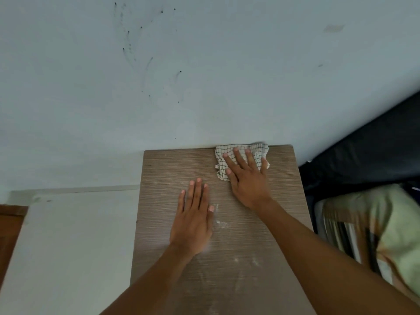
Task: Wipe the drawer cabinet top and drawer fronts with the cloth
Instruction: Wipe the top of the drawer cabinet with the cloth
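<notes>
Both forearms reach in from the near edge of the view and stretch out over the drawer cabinet top [227, 246], a brown wood-grain surface that stands against a pale wall [204, 76]. Resting flat on the middle of that top is the left hand [193, 219], palm down, its fingers [196, 192] extended and held close together, gripping nothing; it seems to be steadying the person rather than working. Farther off and to the right, the right hand [247, 178] presses down on the cloth [256, 151], a white rag with a dark check pattern, bunched at the far right corner of the top, just beside the wall. Its fingers [238, 158] are spread wide over the fabric, holding it flat against the wood rather than pinching it. White dusty smears [221, 223] show on the near and middle parts of the surface, just right of the left hand and nearer the camera, so the top looks only partly wiped: the far strip near the wall appears cleaner, while the near half seems to need passes yet. No drawer fronts are visible from this angle, so I cannot tell their state; judging by where the cloth sits, they are probably not yet done. To the left stands a lower white surface [68, 246], and to the right a dark cushion [363, 151] and a light patterned fabric [386, 223].
</notes>
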